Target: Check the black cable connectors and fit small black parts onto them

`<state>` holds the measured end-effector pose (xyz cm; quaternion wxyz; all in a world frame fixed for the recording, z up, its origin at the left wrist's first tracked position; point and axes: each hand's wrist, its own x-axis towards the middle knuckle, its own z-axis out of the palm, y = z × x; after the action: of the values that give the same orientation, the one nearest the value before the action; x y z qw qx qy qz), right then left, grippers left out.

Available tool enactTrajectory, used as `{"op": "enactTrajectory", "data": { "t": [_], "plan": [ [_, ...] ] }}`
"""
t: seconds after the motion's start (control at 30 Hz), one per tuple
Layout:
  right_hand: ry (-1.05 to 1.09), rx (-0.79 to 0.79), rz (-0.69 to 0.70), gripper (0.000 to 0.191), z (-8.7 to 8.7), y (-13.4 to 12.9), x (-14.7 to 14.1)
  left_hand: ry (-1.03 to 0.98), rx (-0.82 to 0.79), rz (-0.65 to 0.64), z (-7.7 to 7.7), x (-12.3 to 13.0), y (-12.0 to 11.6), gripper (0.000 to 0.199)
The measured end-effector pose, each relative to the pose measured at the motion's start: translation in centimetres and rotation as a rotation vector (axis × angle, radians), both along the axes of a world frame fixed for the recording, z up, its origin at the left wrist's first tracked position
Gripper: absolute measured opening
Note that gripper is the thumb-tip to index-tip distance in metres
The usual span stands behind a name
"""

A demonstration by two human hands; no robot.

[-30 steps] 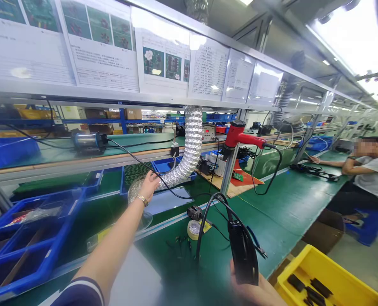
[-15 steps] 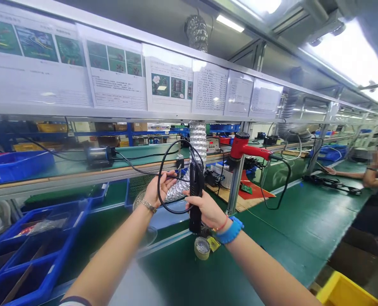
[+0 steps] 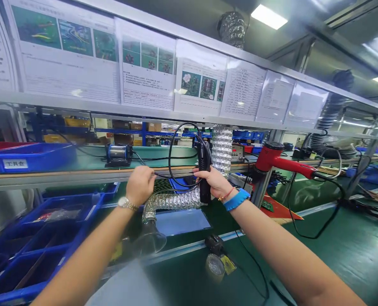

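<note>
My right hand (image 3: pixel 215 182) is wrapped round a long black corded tool (image 3: pixel 204 163), held upright above the bench; its exact kind I cannot make out. A black cable (image 3: pixel 170 155) rises in a wide loop beside the tool. My left hand (image 3: pixel 140 185) is closed on a stretch of this cable to the left, its back turned towards me. Behind the tool a ribbed silver duct (image 3: pixel 222 146) runs down and bends left to a clear funnel (image 3: pixel 150 242). Below my hands a tape roll (image 3: pixel 215 265) lies by a small black device (image 3: pixel 213 244) on the green bench.
A red heat gun (image 3: pixel 281 160) hangs on a post to the right, its black cord drooping. Blue divided bins (image 3: pixel 58 231) stand at the left. A solder wire reel (image 3: pixel 118 154) sits on the shelf, below a row of instruction sheets (image 3: pixel 149 63).
My left hand has moved left and closed on the cable, drawing it sideways. The tool in my right hand is lifted higher off the bench. My view has turned left.
</note>
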<state>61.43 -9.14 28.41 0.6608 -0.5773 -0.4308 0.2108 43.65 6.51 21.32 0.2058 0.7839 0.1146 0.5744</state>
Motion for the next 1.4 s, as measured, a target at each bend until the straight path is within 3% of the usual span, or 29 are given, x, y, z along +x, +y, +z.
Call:
{"op": "enactTrajectory", "data": {
  "t": [0.07, 0.2, 0.37, 0.5, 0.57, 0.67, 0.8, 0.93, 1.07, 1.23, 1.4],
  "plan": [
    [-0.025, -0.019, 0.004, 0.018, 0.2, -0.3, 0.3, 0.176, 0.216, 0.104, 1.4, -1.4, 2.7, 0.029],
    [-0.103, -0.077, 0.018, 0.019, 0.1, -1.3, 1.2, 0.517, 0.382, 0.045, 2.6, -3.0, 6.7, 0.033],
    [-0.294, -0.175, -0.029, 0.018, 0.9, -4.2, 1.2, 0.496, 0.442, 0.041, 2.3, -2.6, 8.5, 0.034],
    [-0.462, -0.248, -0.035, 0.02, 2.5, -7.5, -1.8, 0.454, 0.442, 0.057, 2.4, -1.9, 8.5, 0.035],
    [-0.534, -0.258, -0.007, 0.021, 3.2, -7.9, -3.4, 0.405, 0.423, 0.047, 2.4, -1.7, 8.3, 0.033],
    [-0.662, -0.221, 0.02, 0.022, 4.1, -5.3, -4.3, 0.33, 0.409, 0.108, 2.3, -1.0, 7.8, 0.03],
    [-0.845, -0.137, -0.003, 0.024, 5.7, 2.1, -2.5, 0.254, 0.371, 0.249, 2.7, 0.7, 6.8, 0.024],
    [-0.785, -0.272, 0.082, 0.022, 7.7, 8.5, -0.5, 0.243, 0.251, 0.292, 3.0, 2.1, 6.7, 0.019],
    [-0.814, -0.355, 0.003, 0.024, 8.7, 12.8, 0.6, 0.267, 0.218, 0.342, 2.5, 2.5, 7.3, 0.02],
    [-0.861, -0.342, 0.076, 0.025, 9.5, 16.0, 1.0, 0.314, 0.232, 0.301, 3.0, 2.3, 8.0, 0.019],
    [-0.808, -0.499, 0.425, 0.019, 11.3, 15.8, 0.5, 0.17, 0.058, 0.407, 4.2, 2.5, 8.5, 0.062]
  ]
}}
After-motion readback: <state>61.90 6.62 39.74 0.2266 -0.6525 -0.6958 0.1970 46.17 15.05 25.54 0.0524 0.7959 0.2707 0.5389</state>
